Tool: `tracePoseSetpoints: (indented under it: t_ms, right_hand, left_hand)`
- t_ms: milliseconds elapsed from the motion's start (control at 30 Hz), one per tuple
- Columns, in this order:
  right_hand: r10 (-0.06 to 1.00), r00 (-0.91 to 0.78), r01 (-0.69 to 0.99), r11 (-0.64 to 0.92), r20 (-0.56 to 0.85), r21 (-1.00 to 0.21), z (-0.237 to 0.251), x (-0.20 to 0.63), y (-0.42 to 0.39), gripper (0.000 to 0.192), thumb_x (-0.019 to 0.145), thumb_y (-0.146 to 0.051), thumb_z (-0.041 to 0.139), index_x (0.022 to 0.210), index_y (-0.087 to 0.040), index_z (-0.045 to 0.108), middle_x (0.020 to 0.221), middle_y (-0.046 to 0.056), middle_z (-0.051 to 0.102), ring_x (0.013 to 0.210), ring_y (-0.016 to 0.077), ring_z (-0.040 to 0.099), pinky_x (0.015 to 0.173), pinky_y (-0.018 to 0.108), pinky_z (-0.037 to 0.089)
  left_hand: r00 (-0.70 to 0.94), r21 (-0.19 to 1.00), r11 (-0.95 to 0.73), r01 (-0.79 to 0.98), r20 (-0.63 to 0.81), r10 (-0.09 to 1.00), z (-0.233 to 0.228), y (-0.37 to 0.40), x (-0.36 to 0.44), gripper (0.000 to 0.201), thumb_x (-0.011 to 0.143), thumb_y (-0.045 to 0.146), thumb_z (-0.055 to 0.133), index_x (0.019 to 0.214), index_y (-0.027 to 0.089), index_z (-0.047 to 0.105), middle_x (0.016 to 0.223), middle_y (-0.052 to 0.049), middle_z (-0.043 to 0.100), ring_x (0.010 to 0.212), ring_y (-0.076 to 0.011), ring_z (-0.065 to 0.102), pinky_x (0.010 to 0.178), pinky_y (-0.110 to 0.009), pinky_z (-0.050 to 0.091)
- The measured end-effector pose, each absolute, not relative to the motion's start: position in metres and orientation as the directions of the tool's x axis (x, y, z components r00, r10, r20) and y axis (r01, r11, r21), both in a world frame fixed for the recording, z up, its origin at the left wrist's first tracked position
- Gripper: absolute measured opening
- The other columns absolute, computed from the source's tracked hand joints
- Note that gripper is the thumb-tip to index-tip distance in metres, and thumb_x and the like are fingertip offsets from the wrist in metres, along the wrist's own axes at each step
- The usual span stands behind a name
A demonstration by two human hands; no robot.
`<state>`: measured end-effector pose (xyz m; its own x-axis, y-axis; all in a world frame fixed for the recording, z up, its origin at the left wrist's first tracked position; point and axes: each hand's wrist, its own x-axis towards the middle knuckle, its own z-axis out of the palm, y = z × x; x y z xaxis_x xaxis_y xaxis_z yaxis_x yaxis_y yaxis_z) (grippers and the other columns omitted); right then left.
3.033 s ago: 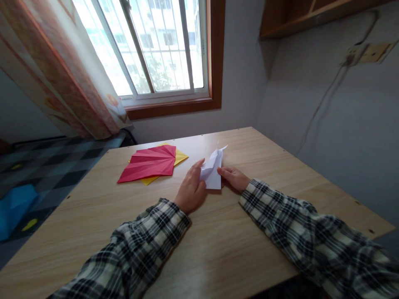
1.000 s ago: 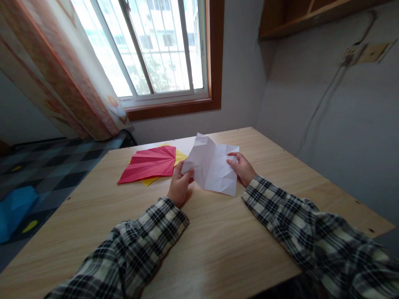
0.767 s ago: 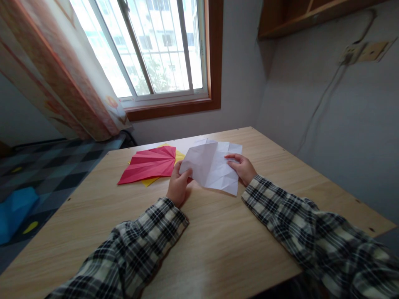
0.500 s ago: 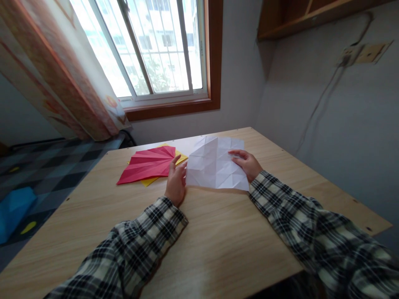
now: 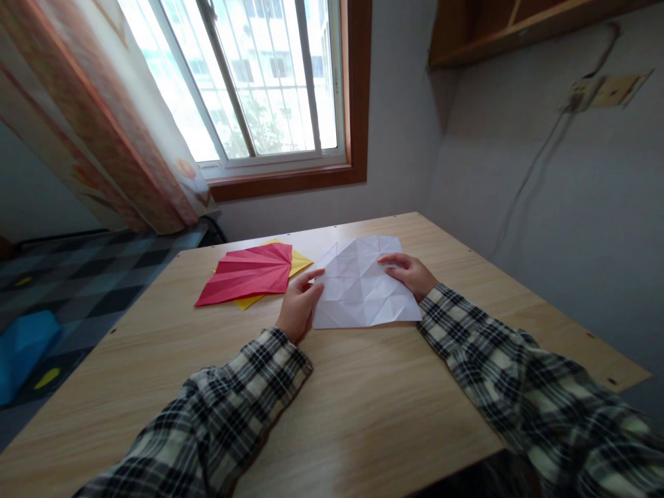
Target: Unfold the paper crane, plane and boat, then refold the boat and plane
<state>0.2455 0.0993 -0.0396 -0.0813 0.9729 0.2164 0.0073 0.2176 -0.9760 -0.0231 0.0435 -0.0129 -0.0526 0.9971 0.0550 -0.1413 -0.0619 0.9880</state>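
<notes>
A pale wood-grain table takes up most of the foreground; taking the white sheet on it as the middle of a clock, with twelve at the far side, a checked cloth spreads low at nine. A barred window is at eleven, with a patterned curtain drawn aside at ten and a wooden shelf on the wall at one. Plaid sleeves come in from eight and four. The creased white sheet itself is unfolded on the table between the person's two hands, not quite flat, its fold lines crossing one another. At nine, well within reach, a pleated red sheet lies over a yellow sheet, whose corners stick out. Farther off, between eight and nine, a blue folded piece sits on the cloth. The right hand, at three, grasps the sheet near its edge, fingers reaching over the top. The left hand, between eight and nine, touches the opposite edge with thumb and forefinger; whether it pinches the paper I cannot tell. A wall socket is at two.
</notes>
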Motion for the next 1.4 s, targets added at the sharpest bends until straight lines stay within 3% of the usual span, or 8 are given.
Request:
tracePoseSetpoints:
  t_ms: [233, 433, 667, 800, 967, 1133, 1400]
  right_hand:
    - [0.969, -0.075, 0.046, 0.24, 0.236, -0.97, -0.039, 0.245, 0.099, 0.027, 0.068, -0.029, 0.074, 0.093, -0.022, 0.077, 0.111, 0.005, 0.074, 0.105, 0.0221, 0.065, 0.099, 0.041, 0.049]
    - [0.98, 0.029, -0.025, 0.197, 0.196, -0.98, -0.039, 0.243, 0.099, 0.026, 0.064, -0.03, 0.075, 0.088, -0.019, 0.077, 0.095, 0.005, 0.076, 0.086, 0.0198, 0.066, 0.08, 0.034, 0.054]
    - [0.996, 0.047, -0.258, 0.089, 0.079, -0.962, -0.038, 0.24, 0.098, 0.027, 0.065, -0.021, 0.062, 0.089, -0.019, 0.074, 0.079, 0.003, 0.071, 0.067, 0.0145, 0.061, 0.062, 0.028, 0.052]
    - [0.997, 0.044, -0.278, 0.074, 0.064, -0.958, -0.036, 0.242, 0.098, 0.033, 0.064, -0.016, 0.057, 0.092, -0.019, 0.073, 0.08, 0.003, 0.071, 0.066, 0.015, 0.062, 0.063, 0.03, 0.054]
    - [0.996, 0.014, -0.299, 0.084, 0.083, -0.951, -0.038, 0.242, 0.1, 0.036, 0.065, -0.014, 0.062, 0.099, -0.022, 0.07, 0.092, 0.003, 0.074, 0.077, 0.0187, 0.068, 0.072, 0.035, 0.059]
    - [0.994, 0.036, -0.333, 0.109, 0.103, -0.937, -0.041, 0.238, 0.1, 0.029, 0.065, -0.015, 0.07, 0.094, -0.022, 0.072, 0.094, 0.003, 0.075, 0.083, 0.0182, 0.07, 0.079, 0.034, 0.059]
    - [0.993, 0.014, -0.287, 0.116, 0.117, -0.951, -0.037, 0.239, 0.096, 0.03, 0.063, -0.033, 0.081, 0.088, -0.02, 0.073, 0.084, 0.004, 0.075, 0.074, 0.0178, 0.068, 0.07, 0.032, 0.057]
  left_hand:
    - [-0.068, 0.995, -0.061, -0.08, 0.055, 0.996, -0.012, 0.044, -0.024, 0.044, 0.064, 0.022, 0.072, 0.107, 0.014, 0.075, 0.07, 0.0, 0.063, 0.052, -0.0083, 0.049, 0.046, -0.018, 0.035]
    - [-0.118, 0.99, -0.123, -0.074, 0.113, 0.987, -0.014, 0.046, -0.027, 0.036, 0.064, 0.021, 0.071, 0.099, 0.015, 0.077, 0.102, -0.008, 0.073, 0.078, -0.0172, 0.063, 0.061, -0.024, 0.047]
    - [-0.11, 0.932, -0.022, -0.361, -0.019, 0.994, -0.019, 0.057, -0.032, 0.037, 0.073, 0.027, 0.061, 0.106, 0.015, 0.074, 0.095, -0.008, 0.074, 0.079, -0.0204, 0.068, 0.071, -0.033, 0.057]
    - [-0.075, 0.91, -0.021, -0.413, -0.01, 0.997, -0.02, 0.061, -0.032, 0.034, 0.071, 0.027, 0.067, 0.103, 0.016, 0.073, 0.096, -0.01, 0.074, 0.088, -0.0244, 0.071, 0.08, -0.038, 0.059]
    - [-0.103, 0.917, -0.029, -0.397, -0.014, 0.995, -0.017, 0.056, -0.03, 0.044, 0.062, 0.014, 0.074, 0.106, 0.014, 0.073, 0.097, -0.01, 0.075, 0.081, -0.0214, 0.071, 0.072, -0.032, 0.058]
    - [-0.146, 0.913, -0.061, -0.404, 0.001, 0.989, -0.016, 0.054, -0.028, 0.049, 0.059, 0.016, 0.08, 0.107, 0.012, 0.071, 0.095, -0.01, 0.074, 0.079, -0.0175, 0.069, 0.073, -0.028, 0.056]
    - [-0.154, 0.916, -0.136, -0.378, 0.082, 0.985, -0.021, 0.054, -0.03, 0.05, 0.054, 0.024, 0.083, 0.1, 0.016, 0.066, 0.093, -0.005, 0.072, 0.081, -0.0187, 0.068, 0.077, -0.031, 0.054]
